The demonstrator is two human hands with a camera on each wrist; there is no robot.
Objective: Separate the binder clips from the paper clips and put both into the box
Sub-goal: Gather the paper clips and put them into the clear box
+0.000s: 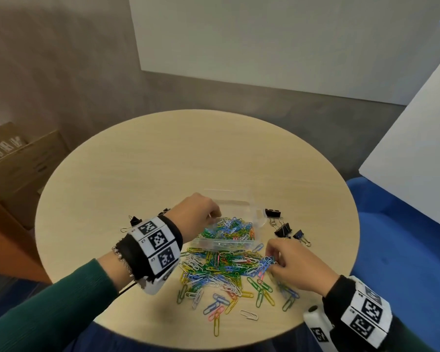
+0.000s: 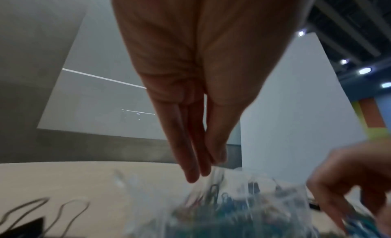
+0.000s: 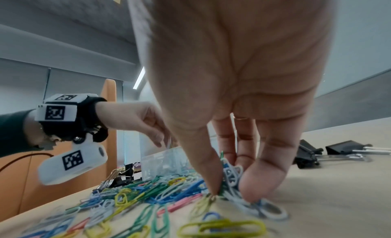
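Note:
A clear plastic box [image 1: 224, 243] [image 3: 160, 161] stands mid-table and holds several coloured paper clips. A loose pile of paper clips [image 1: 221, 270] [image 3: 148, 196] spreads in front of it. My right hand [image 1: 272, 260] [image 3: 229, 183] pinches a bunch of blue and white clips at the pile's right edge. My left hand [image 1: 214, 215] [image 2: 211, 166] hangs over the box's far-left rim, straight fingers pressed against the thumb. Blur hides what it holds, if anything. Black binder clips [image 1: 282, 229] [image 3: 306, 153] lie to the right of the box, and others [image 1: 135, 221] [image 2: 25, 225] to its left.
The round wooden table [image 1: 163, 161] has bare surface at the back and left. A cardboard box [image 1: 23, 161] stands on the floor to the left, a blue seat [image 1: 404, 250] to the right. White panels stand behind and to the right.

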